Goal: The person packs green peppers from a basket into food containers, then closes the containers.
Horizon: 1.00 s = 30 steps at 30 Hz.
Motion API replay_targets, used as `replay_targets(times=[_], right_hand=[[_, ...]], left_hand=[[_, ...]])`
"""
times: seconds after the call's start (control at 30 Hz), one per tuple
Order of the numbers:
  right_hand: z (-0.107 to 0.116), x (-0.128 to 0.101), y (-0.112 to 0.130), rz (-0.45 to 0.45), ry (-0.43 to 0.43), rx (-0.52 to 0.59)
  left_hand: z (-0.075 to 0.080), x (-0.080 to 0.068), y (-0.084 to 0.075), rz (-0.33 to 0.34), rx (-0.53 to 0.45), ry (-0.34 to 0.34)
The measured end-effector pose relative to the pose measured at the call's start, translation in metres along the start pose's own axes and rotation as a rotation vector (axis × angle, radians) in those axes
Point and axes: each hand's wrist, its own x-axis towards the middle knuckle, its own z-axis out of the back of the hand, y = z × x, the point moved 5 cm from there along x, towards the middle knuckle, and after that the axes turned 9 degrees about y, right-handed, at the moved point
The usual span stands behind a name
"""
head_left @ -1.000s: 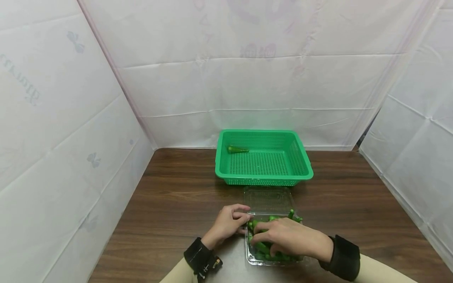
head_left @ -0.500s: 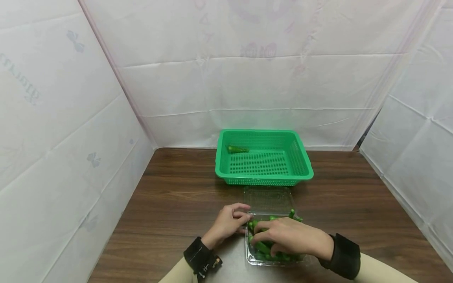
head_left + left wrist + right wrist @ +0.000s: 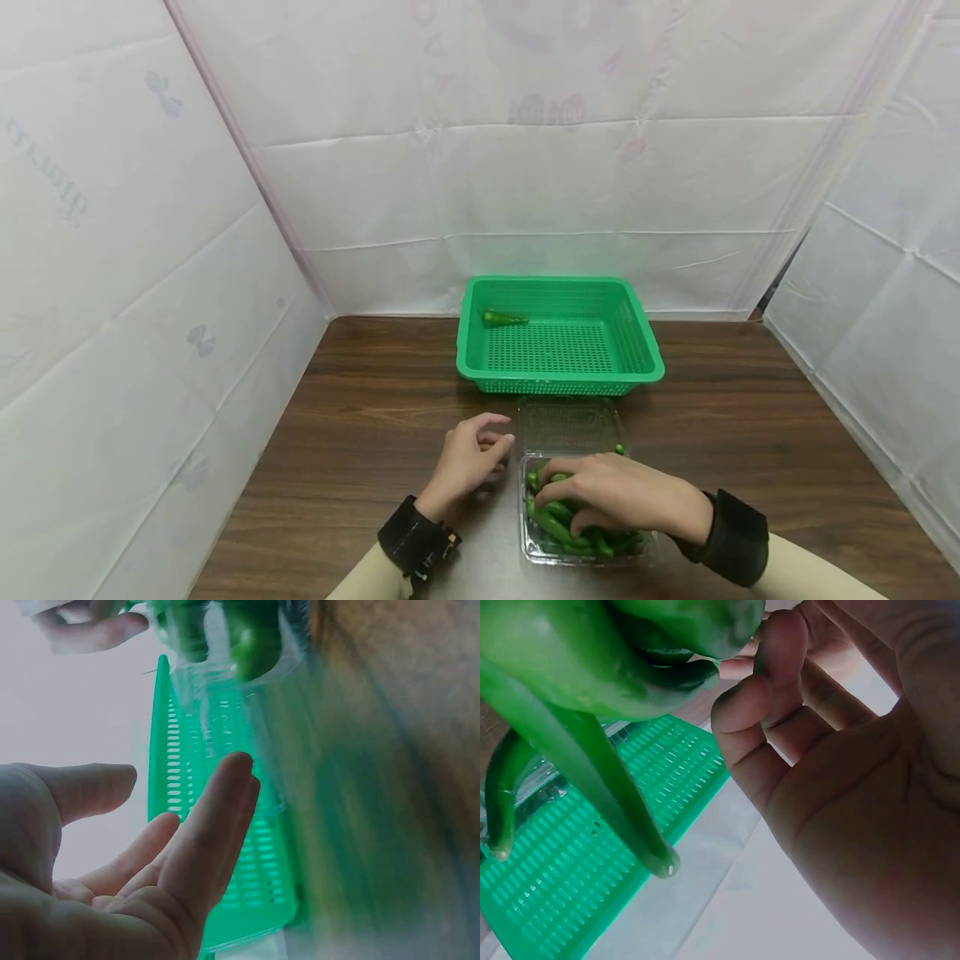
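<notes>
A clear plastic clamshell box (image 3: 537, 556) lies on the table, its lid (image 3: 566, 425) folded back towards a green basket. Several green chili peppers (image 3: 553, 527) fill the box. My right hand (image 3: 618, 492) reaches into it from the right, fingers and thumb curled around some peppers, whose gripped parts are hidden under the palm. In the right wrist view, green peppers (image 3: 570, 667) loom large beside the curled fingers (image 3: 742, 705). Just left of the box, my left hand (image 3: 459, 462) hovers apart from it, fingers loosely bent and holding nothing; the left wrist view shows an empty gap by the thumb.
Behind the box stands the green perforated basket (image 3: 558, 386), with a single green pepper (image 3: 505, 317) lying at its back left. Brown wood-grain table (image 3: 375, 383) extends on both sides. White sheeting (image 3: 375, 183) walls the back and sides.
My left hand has drawn away from the box's left edge, to the left. My right hand has stayed over the peppers; the pepper tips sticking up at the box's back right have dropped lower.
</notes>
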Motion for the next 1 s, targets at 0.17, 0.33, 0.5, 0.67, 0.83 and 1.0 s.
replay_targets(times=[0.17, 0.33, 0.5, 0.67, 0.83, 1.0], right_hand=[[-0.001, -0.004, -0.002, -0.010, -0.009, 0.033], [-0.001, -0.007, -0.003, -0.022, -0.031, 0.049], [-0.002, -0.009, -0.004, -0.033, -0.055, 0.016], [-0.001, -0.009, -0.005, -0.030, -0.072, 0.002], [0.002, -0.008, -0.005, -0.024, -0.111, 0.006], [0.012, -0.006, 0.000, 0.001, -0.194, -0.010]], left_hand=[[0.013, 0.003, -0.016, -0.065, 0.031, -0.080], [0.034, 0.007, -0.029, -0.121, -0.011, -0.215], [0.054, 0.007, -0.036, -0.140, 0.046, -0.398], [0.066, 0.010, -0.037, -0.160, 0.030, -0.510], [0.070, 0.018, -0.034, -0.150, 0.027, -0.509], [0.068, 0.030, -0.026, -0.117, 0.014, -0.451]])
